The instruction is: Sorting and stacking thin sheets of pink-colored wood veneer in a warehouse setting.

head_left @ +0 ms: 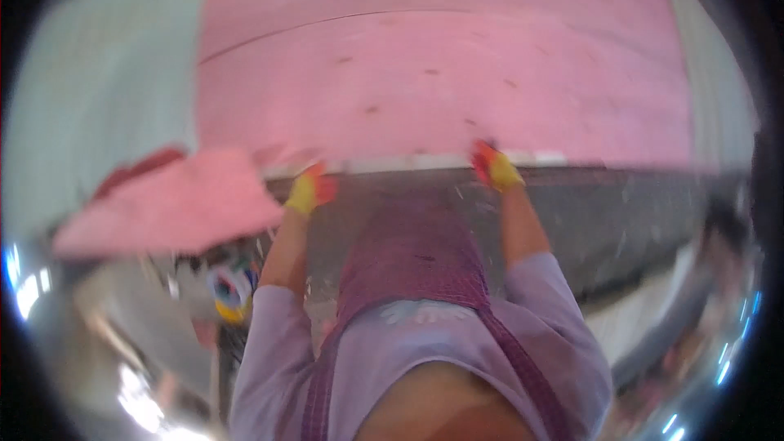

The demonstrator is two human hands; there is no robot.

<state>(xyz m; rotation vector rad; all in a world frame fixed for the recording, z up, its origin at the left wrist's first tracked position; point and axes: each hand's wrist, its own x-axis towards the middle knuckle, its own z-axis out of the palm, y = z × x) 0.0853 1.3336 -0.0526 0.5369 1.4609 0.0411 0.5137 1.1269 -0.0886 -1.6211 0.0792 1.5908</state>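
Observation:
A large pink sheet [433, 90] with scattered small brown marks lies over a pale board, whose near edge runs across in front of me. My left hand [312, 188], in a yellow and red-orange glove, is just below that edge, blurred, its finger shape unclear. My right hand [494, 163], gloved alike, is at the edge with fingers curled; something small and dark shows at the fingertips, too blurred to name. A torn pink piece [171, 204] with darker red folds lies at left, overlapping the near edge.
Pale boards [114, 90] flank the pink sheet on both sides. A round white and yellow container [233, 294] stands low at my left among clutter. The grey floor [572, 220] shows below the edge, with blurred dark objects [719, 229] at far right.

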